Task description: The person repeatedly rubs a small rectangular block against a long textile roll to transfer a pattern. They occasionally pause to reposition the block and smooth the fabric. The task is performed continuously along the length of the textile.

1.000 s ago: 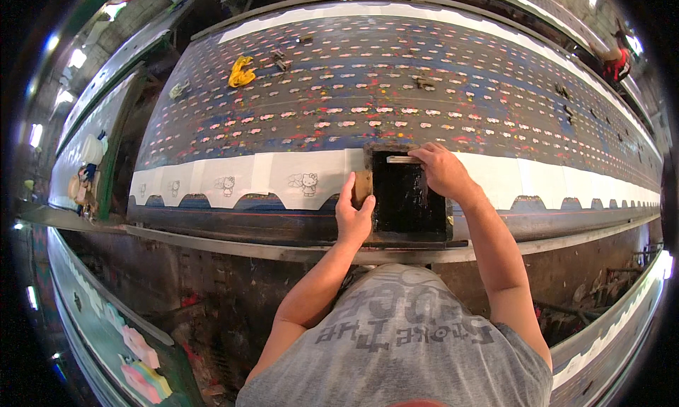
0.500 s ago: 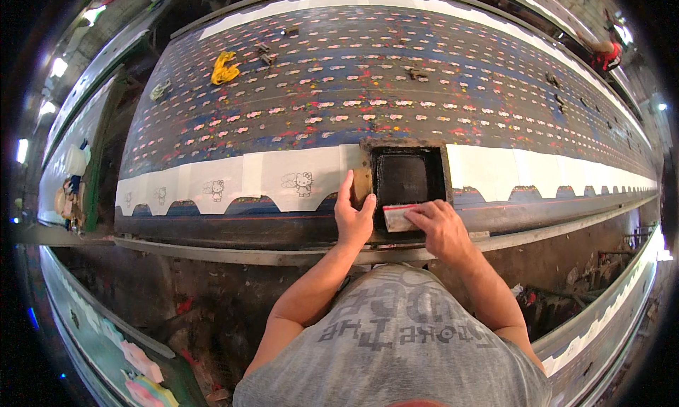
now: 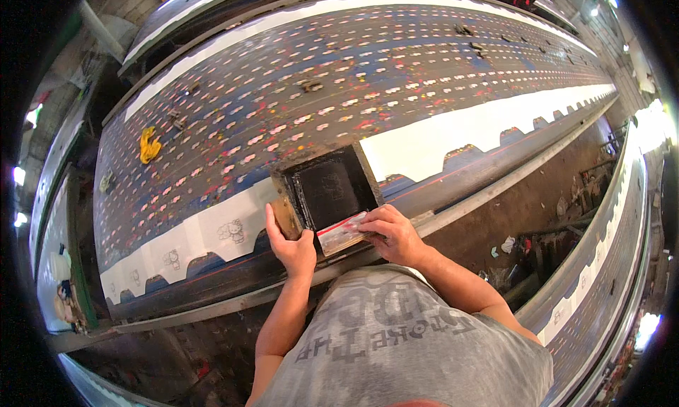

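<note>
Long printing table with patterned cloth

The long table carries a strip of white cloth along its near edge; a dark framed screen lies on it, a yellow rag farther back on the speckled surface.

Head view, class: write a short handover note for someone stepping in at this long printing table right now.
Left hand steadies the near-left edge of the black screen frame.
Right hand grips the squeegee at the frame's near edge.
Frame lies on the white fabric strip along the table's near side.
Done: outline prints show on the strip left of the frame.
Left: strip right of the frame is unprinted.
</note>
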`<act>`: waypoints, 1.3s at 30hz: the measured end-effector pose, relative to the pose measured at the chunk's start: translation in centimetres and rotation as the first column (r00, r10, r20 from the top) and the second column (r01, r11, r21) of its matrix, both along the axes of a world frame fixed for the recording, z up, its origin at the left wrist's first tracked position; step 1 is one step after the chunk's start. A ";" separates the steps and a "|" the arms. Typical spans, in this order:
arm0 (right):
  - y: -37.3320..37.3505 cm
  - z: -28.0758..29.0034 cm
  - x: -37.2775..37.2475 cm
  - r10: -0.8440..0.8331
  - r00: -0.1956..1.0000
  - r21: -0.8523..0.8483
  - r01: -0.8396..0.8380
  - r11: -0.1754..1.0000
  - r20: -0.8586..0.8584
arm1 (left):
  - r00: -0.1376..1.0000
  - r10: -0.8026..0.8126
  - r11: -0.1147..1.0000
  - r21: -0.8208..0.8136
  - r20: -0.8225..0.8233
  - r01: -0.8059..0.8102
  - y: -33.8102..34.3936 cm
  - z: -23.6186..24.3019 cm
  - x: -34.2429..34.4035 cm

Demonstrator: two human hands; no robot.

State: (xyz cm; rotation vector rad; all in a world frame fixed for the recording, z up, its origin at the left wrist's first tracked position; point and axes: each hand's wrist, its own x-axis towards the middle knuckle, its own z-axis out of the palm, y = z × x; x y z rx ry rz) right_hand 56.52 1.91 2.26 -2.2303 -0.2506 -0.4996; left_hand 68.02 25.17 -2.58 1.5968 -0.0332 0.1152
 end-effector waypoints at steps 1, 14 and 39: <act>-0.9 0.0 -0.4 0.018 1.000 0.022 -0.018 1.000 0.004 | 0.999 -0.009 1.000 -0.001 0.037 0.009 -1.2 0.0 -0.3; -19.9 -0.3 -5.8 -0.042 0.997 0.014 0.041 0.999 0.063 | 0.999 -0.037 0.999 -0.012 0.023 0.037 -21.1 -1.3 -4.1; -28.2 4.4 3.2 0.299 0.890 -0.417 -0.431 0.800 -0.345 | 0.999 -0.032 0.999 0.012 -0.039 0.033 -25.9 -2.2 -5.1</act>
